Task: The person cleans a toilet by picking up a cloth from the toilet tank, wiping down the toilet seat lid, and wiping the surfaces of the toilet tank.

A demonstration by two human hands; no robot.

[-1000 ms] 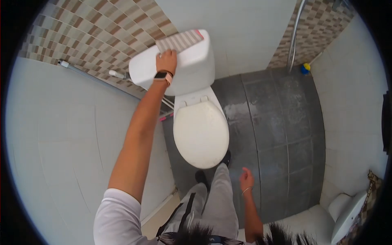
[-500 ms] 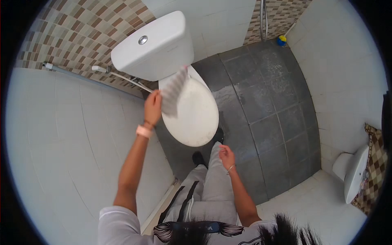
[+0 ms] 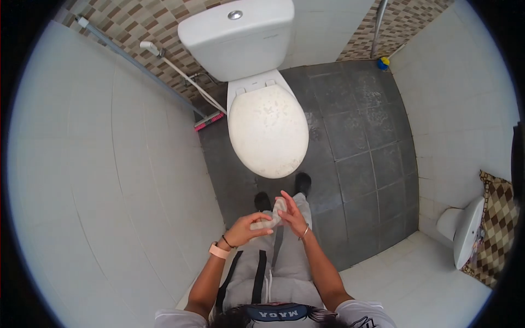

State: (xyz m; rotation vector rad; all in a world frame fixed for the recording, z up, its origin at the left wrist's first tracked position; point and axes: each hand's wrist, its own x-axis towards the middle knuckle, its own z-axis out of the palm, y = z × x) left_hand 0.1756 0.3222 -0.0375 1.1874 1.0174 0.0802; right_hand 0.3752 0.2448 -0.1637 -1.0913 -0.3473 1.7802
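A light striped cloth (image 3: 269, 222), bunched up, is between my two hands in front of my legs. My left hand (image 3: 245, 229) holds its left end between thumb and fingers. On the other side my right hand (image 3: 292, 216) grips the cloth's upper right part, with the fingers pointing up and left. Just beyond the hands is the white toilet, its lid (image 3: 268, 131) down and marked with pale spots. The white cistern (image 3: 238, 41) behind it has a round silver button (image 3: 235, 15) on top.
A pink-bristled brush (image 3: 210, 121) with a long grey handle leans along the left wall. A white hand sprayer (image 3: 149, 47) hangs beside the cistern. A blue and yellow object (image 3: 383, 63) lies in the far right corner. A white basin (image 3: 469, 232) juts out at the right.
The cloth left the cistern top, passed over the lid and came down to my body, bunching up. My right hand has closed on it beside my left. The view has shifted.
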